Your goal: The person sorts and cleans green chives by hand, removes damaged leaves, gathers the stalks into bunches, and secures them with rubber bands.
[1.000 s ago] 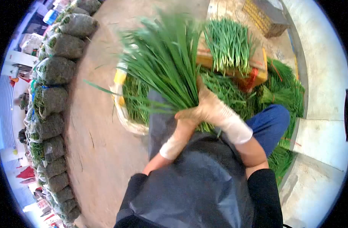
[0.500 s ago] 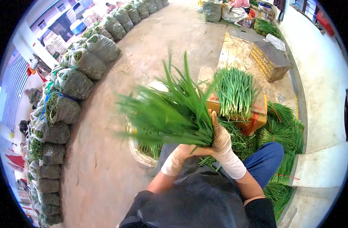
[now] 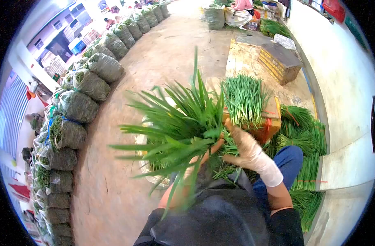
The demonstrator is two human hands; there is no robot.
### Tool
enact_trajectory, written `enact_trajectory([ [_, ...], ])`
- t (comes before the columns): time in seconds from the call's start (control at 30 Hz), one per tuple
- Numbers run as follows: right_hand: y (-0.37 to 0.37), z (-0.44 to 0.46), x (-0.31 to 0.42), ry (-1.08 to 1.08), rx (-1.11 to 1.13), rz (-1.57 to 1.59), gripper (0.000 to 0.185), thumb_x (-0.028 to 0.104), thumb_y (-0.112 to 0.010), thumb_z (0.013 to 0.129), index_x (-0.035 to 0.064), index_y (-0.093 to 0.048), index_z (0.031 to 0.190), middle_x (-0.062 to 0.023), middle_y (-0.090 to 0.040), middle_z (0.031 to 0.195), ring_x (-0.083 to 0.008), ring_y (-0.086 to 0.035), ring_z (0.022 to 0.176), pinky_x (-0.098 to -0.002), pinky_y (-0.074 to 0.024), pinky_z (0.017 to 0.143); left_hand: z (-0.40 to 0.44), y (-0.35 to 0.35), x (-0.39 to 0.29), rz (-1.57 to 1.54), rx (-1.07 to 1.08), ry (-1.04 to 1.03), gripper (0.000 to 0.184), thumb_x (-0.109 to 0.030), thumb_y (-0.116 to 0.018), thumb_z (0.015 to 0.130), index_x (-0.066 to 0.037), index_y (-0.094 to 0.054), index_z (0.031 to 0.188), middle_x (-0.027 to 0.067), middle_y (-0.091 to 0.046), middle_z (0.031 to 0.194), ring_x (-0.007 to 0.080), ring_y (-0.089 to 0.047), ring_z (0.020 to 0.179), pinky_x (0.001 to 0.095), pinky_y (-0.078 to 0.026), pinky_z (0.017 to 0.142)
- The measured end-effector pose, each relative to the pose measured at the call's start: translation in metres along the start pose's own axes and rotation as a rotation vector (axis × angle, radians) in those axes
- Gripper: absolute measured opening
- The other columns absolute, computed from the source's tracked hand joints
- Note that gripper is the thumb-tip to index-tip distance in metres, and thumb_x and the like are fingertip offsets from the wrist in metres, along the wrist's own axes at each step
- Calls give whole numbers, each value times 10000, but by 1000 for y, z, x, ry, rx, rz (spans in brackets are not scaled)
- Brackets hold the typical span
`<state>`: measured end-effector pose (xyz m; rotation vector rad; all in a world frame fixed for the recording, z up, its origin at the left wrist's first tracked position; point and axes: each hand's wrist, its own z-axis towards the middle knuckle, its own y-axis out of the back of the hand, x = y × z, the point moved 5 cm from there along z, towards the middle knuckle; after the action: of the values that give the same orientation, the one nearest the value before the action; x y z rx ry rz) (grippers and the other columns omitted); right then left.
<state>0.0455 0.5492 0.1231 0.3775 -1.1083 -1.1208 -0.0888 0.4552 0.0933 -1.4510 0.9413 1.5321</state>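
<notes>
A loose bunch of garlic chives fans out to the left and upward in front of me, its leaf tips blurred. My left hand is closed round its base, and the leaves cover much of that hand and wrist. Just right of the base, my right hand, in a pale glove, is held open with fingers apart and nothing in them. Beyond it, a neat pile of trimmed chives lies on a yellow-orange box. Below the bunch, a white-rimmed container with more chives is partly hidden.
Tied chive bundles are heaped along the wall at right. A dark-topped crate stands on a board farther off. Stuffed plastic sacks line the left side. A person in pink sits at the back.
My right hand has come off the bunch and moved right, its fingers spreading. The bunch has swung lower and toward the left in my left hand. The camera view has shifted slightly.
</notes>
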Motion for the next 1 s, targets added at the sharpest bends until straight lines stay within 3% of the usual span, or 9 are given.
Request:
enact_trajectory([
  [0.1,56,-3,21,-114,-314,204,519,171,-725,784,17,-522,1236,-177,-609,1150,-292,-630,948,-334,-507,806,-2,10,-13,139,37,-69,409,-305,-577,915,-46,-569,1232,95,-588,1242,214,-543,1131,395,-412,986],
  [0.17,81,-10,44,7,-387,158,346,183,-725,785,30,-601,1069,-149,-658,1017,-277,-660,811,-325,-529,719,-7,20,-12,122,37,-101,412,-307,-577,914,-47,-567,1234,96,-588,1241,216,-544,1129,396,-414,984],
  [0.43,102,2,95,307,-393,125,516,460,-779,688,43,-622,949,-96,-610,802,-307,-622,682,-387,-485,582,0,44,-13,149,-41,-246,426,-315,-578,908,-51,-561,1243,104,-586,1234,223,-547,1120,400,-422,973],
  [0.57,89,0,98,274,-415,53,216,198,-711,771,27,-587,817,-101,-538,678,-314,-540,584,-409,-429,516,27,62,-23,207,-135,-391,434,-319,-579,906,-53,-558,1248,107,-586,1231,227,-549,1116,401,-426,968],
  [0.63,101,-14,104,279,-197,277,123,98,-651,796,23,-553,788,-111,-510,647,-309,-509,549,-398,-410,518,33,75,-27,220,-182,-430,437,-321,-579,904,-54,-557,1250,109,-585,1230,229,-549,1114,402,-428,965],
  [0.7,102,-30,90,230,-14,703,133,114,-630,833,19,-550,786,-118,-550,680,-295,-536,567,-364,-415,520,29,90,-25,222,-226,-437,441,-323,-579,903,-55,-555,1252,111,-585,1228,231,-550,1112,403,-430,963],
  [0.77,94,-30,74,82,-239,361,188,174,-640,852,12,-563,797,-127,-576,720,-264,-566,589,-333,-411,521,13,106,-20,211,-272,-418,444,-326,-580,902,-56,-554,1254,113,-584,1226,233,-551,1110,404,-432,960],
  [0.93,107,-16,81,-100,-240,509,589,559,-750,712,26,-587,903,3,-483,695,-103,-423,592,-257,-380,539,5,111,-11,233,-259,-409,453,-331,-580,898,-59,-550,1260,118,-583,1222,238,-552,1105,406,-436,953],
  [1.0,90,4,85,-57,-259,370,542,467,-771,732,34,-606,1014,-39,-565,791,-128,-509,626,-251,-411,560,20,103,-10,259,-226,-438,457,-333,-580,897,-60,-548,1262,119,-583,1221,239,-553,1103,407,-438,951],
])
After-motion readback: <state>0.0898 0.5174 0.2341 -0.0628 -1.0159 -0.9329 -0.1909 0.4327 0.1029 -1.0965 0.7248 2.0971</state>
